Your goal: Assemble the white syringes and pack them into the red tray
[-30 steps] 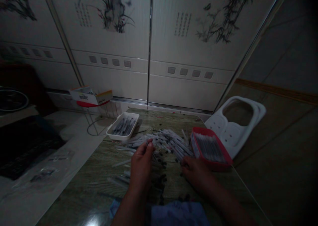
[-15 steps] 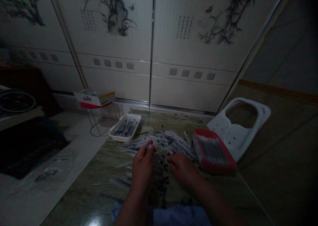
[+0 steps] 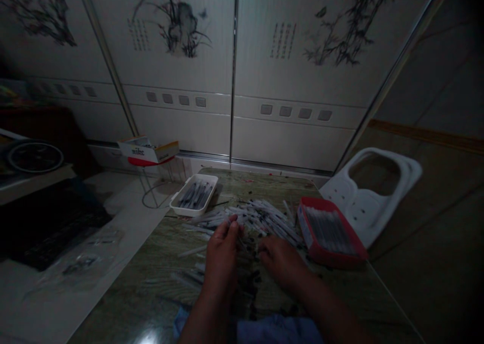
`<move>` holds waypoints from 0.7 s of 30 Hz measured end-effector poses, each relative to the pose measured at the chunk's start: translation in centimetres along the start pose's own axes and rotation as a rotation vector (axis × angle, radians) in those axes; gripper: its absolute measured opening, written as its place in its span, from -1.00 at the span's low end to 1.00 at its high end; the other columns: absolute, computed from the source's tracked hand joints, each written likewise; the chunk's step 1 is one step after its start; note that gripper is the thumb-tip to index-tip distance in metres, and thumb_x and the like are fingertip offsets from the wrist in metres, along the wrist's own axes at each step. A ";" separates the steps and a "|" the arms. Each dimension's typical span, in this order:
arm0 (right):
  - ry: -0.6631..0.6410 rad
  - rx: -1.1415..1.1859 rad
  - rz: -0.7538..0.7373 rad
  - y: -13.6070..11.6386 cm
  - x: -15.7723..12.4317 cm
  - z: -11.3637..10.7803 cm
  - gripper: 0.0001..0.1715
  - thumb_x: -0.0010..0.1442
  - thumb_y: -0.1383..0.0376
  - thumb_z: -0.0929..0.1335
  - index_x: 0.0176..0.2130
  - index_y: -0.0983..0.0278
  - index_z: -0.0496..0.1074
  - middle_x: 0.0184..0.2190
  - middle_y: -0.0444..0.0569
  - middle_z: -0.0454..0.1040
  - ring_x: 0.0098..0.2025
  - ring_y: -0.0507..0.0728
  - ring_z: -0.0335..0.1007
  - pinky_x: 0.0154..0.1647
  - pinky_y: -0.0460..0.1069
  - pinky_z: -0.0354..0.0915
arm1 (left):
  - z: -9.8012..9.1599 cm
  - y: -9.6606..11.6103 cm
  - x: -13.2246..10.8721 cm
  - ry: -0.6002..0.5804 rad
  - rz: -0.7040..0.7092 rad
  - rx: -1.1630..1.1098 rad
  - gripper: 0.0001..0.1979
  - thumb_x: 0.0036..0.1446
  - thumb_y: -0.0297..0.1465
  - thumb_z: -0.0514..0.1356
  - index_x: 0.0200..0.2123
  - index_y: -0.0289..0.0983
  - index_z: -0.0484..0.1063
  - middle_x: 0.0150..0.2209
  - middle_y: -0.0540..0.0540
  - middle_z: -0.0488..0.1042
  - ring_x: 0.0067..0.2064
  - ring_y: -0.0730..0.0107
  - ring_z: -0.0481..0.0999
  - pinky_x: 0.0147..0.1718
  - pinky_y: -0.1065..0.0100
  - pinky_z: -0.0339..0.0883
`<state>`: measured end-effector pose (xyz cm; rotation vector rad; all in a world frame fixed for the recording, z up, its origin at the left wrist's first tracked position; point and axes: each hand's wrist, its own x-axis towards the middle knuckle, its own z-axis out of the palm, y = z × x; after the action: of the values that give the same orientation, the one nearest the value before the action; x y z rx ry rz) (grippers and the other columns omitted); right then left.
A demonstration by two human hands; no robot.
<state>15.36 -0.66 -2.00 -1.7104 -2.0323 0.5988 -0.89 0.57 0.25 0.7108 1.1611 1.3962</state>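
Over the table's middle, my left hand (image 3: 222, 240) is closed with its thumb on top, pinching what looks like a thin pen. To its right my right hand (image 3: 279, 257) has curled fingers just above the tabletop; what they hold, if anything, is hidden. Beyond both hands lies a loose heap of pale, slim pens (image 3: 270, 218). A smaller group of pens (image 3: 189, 277) rests left of my left forearm. Small black pieces like pen caps (image 3: 250, 281) are scattered between my forearms.
A white tray (image 3: 174, 207) holding dark-filled pens stands at the back left. At right, a red box (image 3: 357, 255) contains rows of pens. Beyond it is a white plastic chair (image 3: 363, 208). A printed carton (image 3: 141, 151) sits on a stool left of the table (image 3: 136, 288).
The whole view has shifted slightly, so things appear a little farther right. Both hands keep nearly the same place and pose over the table.
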 end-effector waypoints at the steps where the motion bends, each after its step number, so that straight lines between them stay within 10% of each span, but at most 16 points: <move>1: 0.012 0.026 0.006 0.1 -0.1 -0.1 -0.88 0.12 0.43 0.32 -0.38 0.24 0.43 -0.37 -0.09 0.47 -0.28 0.10 0.37 -0.29 -0.05 0.09 | -0.1 -0.1 0.1 -0.009 0.006 0.009 -0.45 0.04 -0.07 0.34 0.06 -0.23 0.53 -0.28 -0.10 0.58 -0.28 0.36 0.52 -0.41 0.44 0.26; 8: 0.099 0.261 0.106 0.5 -1.1 -1.7 -0.91 0.13 0.33 0.28 -0.33 0.24 0.39 -0.44 -0.14 0.46 -0.39 0.08 0.39 -0.42 -0.08 0.18 | 0.2 -0.5 -0.2 -0.096 0.057 0.056 -0.43 0.10 -0.06 0.30 0.10 -0.24 0.50 -0.14 -0.19 0.61 -0.08 0.17 0.56 -0.29 0.34 0.39; 14: 0.178 0.748 0.270 0.7 -2.8 -3.8 -0.76 0.15 0.14 0.40 -0.24 0.25 0.45 -0.48 -0.17 0.43 -0.49 0.04 0.33 -0.51 -0.09 0.20 | 0.8 -0.7 -0.9 -0.220 0.462 0.462 -0.69 0.28 -0.27 0.17 0.02 -0.18 0.57 -0.03 -0.16 0.58 0.05 0.16 0.51 0.05 0.19 0.32; 21: 0.251 0.920 0.247 1.0 -4.2 -4.8 -0.73 0.14 0.14 0.44 -0.21 0.25 0.46 -0.47 -0.16 0.46 -0.45 0.03 0.35 -0.45 -0.10 0.26 | 1.0 -2.0 -1.3 -0.346 0.638 0.849 -0.63 0.33 -0.37 0.07 0.14 -0.18 0.48 -0.10 -0.20 0.51 -0.05 0.18 0.50 -0.03 0.17 0.36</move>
<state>19.53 -4.35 1.22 -1.3493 -1.0816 1.1101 0.98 -0.70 -1.00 1.9766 1.2851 1.1518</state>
